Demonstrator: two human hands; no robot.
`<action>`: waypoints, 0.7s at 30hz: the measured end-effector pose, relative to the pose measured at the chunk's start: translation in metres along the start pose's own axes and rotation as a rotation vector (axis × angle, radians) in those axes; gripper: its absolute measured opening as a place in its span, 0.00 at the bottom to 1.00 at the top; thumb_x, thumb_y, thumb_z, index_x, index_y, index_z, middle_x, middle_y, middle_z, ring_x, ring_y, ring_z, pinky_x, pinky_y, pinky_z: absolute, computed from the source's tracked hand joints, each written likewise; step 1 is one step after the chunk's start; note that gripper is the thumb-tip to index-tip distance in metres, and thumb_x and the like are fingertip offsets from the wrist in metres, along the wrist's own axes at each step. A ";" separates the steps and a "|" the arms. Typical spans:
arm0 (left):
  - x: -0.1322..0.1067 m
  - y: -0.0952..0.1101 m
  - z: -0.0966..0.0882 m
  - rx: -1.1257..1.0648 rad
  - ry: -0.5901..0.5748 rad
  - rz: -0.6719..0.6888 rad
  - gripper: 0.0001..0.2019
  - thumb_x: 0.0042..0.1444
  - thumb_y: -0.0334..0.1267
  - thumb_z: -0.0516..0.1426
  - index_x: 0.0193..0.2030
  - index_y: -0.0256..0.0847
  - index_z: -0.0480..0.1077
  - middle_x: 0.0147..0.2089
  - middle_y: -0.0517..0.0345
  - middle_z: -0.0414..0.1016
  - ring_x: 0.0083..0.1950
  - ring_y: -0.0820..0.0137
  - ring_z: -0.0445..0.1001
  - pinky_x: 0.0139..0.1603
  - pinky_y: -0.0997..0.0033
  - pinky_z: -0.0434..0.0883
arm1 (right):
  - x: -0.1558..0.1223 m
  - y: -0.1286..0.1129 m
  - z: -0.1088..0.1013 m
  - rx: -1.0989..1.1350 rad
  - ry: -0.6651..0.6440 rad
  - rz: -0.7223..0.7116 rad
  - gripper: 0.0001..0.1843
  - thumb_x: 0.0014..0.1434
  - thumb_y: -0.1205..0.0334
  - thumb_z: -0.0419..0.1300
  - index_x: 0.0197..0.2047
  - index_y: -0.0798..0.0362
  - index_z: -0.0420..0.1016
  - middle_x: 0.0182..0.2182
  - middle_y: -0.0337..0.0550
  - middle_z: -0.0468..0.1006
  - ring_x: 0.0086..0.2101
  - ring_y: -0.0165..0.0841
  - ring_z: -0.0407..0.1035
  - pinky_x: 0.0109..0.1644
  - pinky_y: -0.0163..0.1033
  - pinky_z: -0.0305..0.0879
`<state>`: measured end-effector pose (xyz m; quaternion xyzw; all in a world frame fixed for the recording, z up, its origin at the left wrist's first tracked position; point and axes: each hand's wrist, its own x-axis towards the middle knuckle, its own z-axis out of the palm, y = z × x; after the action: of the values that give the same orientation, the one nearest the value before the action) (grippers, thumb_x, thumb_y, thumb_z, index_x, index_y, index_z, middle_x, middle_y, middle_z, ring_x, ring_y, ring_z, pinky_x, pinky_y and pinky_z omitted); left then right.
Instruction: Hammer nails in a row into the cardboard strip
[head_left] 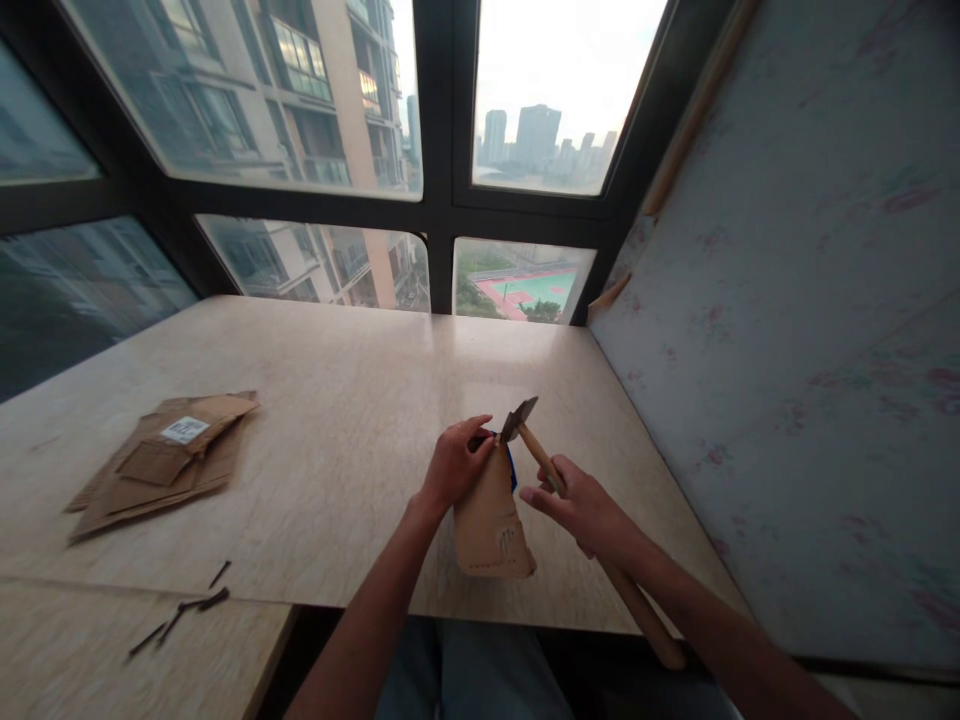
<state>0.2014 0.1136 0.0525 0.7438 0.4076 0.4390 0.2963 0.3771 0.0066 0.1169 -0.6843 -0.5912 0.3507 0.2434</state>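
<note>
A hammer with a long wooden handle (638, 612) is gripped partway along by my right hand (574, 505). Its dark metal head (519, 418) is at the top edge of a brown cardboard piece (491, 525), close to my left fingertips. My left hand (456, 465) holds that cardboard near its upper end, thumb and fingers bent together. Whether something small, such as a nail, is also pinched there I cannot make out. A strip of blue (513, 470) shows along the cardboard's right side; most of it is hidden.
Flattened cardboard pieces (112, 500) with a white label (184, 430) lie stacked on the left of the marble-patterned surface (337, 400). Several dark, nail-like pieces (172, 620) are scattered at the lower left. A floral-papered wall (787, 350) bounds the right; windows stand behind.
</note>
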 end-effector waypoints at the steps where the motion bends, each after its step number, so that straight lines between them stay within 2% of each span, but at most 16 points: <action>1: 0.000 0.000 0.000 0.000 0.002 0.000 0.15 0.55 0.32 0.59 0.50 0.41 0.71 0.39 0.56 0.81 0.41 0.67 0.80 0.47 0.64 0.76 | -0.003 0.002 0.005 0.045 -0.018 0.048 0.13 0.56 0.52 0.59 0.37 0.51 0.61 0.27 0.36 0.69 0.18 0.26 0.60 0.16 0.32 0.53; 3: 0.000 0.000 0.000 0.002 0.006 -0.003 0.15 0.55 0.32 0.59 0.50 0.41 0.71 0.39 0.56 0.81 0.41 0.67 0.80 0.46 0.64 0.76 | -0.007 0.007 0.015 0.137 -0.021 0.107 0.14 0.56 0.51 0.58 0.39 0.50 0.60 0.29 0.37 0.71 0.15 0.24 0.59 0.12 0.31 0.50; 7: 0.000 0.001 -0.001 0.006 0.000 -0.009 0.16 0.55 0.31 0.60 0.51 0.42 0.71 0.39 0.56 0.81 0.40 0.67 0.79 0.45 0.65 0.76 | -0.012 0.013 0.032 0.246 0.099 0.110 0.16 0.55 0.52 0.59 0.39 0.50 0.59 0.36 0.42 0.75 0.15 0.23 0.62 0.10 0.29 0.52; 12: 0.000 0.003 -0.002 -0.005 0.007 -0.024 0.16 0.55 0.31 0.60 0.51 0.41 0.71 0.39 0.55 0.81 0.40 0.67 0.79 0.45 0.66 0.76 | -0.013 0.012 0.047 0.325 0.155 0.148 0.18 0.54 0.51 0.61 0.40 0.49 0.57 0.40 0.45 0.77 0.19 0.28 0.68 0.08 0.30 0.55; 15: 0.000 0.001 -0.002 -0.021 0.016 -0.026 0.16 0.55 0.31 0.60 0.51 0.40 0.71 0.39 0.55 0.81 0.40 0.67 0.79 0.45 0.66 0.76 | -0.015 0.012 0.056 0.376 0.165 0.175 0.18 0.53 0.53 0.61 0.40 0.50 0.57 0.36 0.43 0.76 0.18 0.28 0.68 0.07 0.29 0.54; 18: 0.000 0.000 -0.001 -0.030 0.011 -0.032 0.17 0.54 0.31 0.60 0.52 0.40 0.71 0.40 0.54 0.81 0.40 0.67 0.80 0.46 0.66 0.76 | -0.017 0.011 0.062 0.409 0.190 0.203 0.18 0.53 0.53 0.61 0.39 0.50 0.57 0.29 0.35 0.71 0.15 0.25 0.62 0.06 0.29 0.52; 21: 0.002 0.001 -0.002 -0.028 -0.001 -0.044 0.17 0.55 0.32 0.59 0.52 0.40 0.71 0.40 0.54 0.81 0.40 0.67 0.80 0.46 0.65 0.77 | -0.017 0.008 0.063 0.452 0.227 0.202 0.18 0.52 0.53 0.61 0.40 0.49 0.56 0.27 0.31 0.68 0.12 0.23 0.58 0.06 0.28 0.51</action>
<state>0.2003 0.1149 0.0547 0.7308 0.4175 0.4378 0.3163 0.3327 -0.0164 0.0736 -0.7030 -0.3957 0.4172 0.4185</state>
